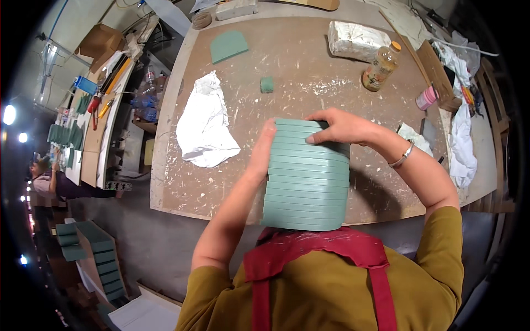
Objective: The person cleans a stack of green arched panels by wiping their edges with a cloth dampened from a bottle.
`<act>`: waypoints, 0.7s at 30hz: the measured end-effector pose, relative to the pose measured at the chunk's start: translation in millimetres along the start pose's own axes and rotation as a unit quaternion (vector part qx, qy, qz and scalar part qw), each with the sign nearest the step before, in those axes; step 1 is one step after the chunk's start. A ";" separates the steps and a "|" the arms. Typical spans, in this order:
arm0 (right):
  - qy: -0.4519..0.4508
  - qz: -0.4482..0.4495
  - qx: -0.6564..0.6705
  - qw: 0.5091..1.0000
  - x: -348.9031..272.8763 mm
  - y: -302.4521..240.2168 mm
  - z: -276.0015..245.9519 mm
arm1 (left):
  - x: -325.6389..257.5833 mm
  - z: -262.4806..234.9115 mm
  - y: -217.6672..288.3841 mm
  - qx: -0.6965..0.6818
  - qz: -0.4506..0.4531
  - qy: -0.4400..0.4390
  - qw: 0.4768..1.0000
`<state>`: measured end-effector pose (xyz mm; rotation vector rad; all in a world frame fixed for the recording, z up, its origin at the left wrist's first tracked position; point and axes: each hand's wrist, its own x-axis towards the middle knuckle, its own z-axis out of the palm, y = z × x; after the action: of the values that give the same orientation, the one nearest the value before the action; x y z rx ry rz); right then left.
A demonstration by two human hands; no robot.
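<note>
A large pale green piece with a curved face of narrow parallel slats stands between my arms, reaching from the worktable back to my red apron. My left hand is pressed along its left edge, the fingers mostly hidden behind it. On its far right corner lies my right hand, thumb over the slats and fingers around the far edge. What material the slatted piece is made of I cannot tell. Beyond it are a small green block and a flat green panel with a rounded end.
A crumpled white cloth lies left on the worktable. Far right stand a bottle with an orange cap, a white wrapped block and a pink container. Another person is at a bench on the left.
</note>
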<state>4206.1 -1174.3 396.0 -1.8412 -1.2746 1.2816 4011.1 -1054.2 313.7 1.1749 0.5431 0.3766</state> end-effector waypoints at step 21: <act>-0.022 0.087 -0.079 0.993 18.0 -27.1 6.2 | 7.0 -5.4 -8.3 0.002 0.007 -0.026 1.000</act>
<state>4191.7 -1147.5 409.1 -2.0850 -1.2956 1.3507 4013.6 -1049.1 303.0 1.1898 0.4918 0.3564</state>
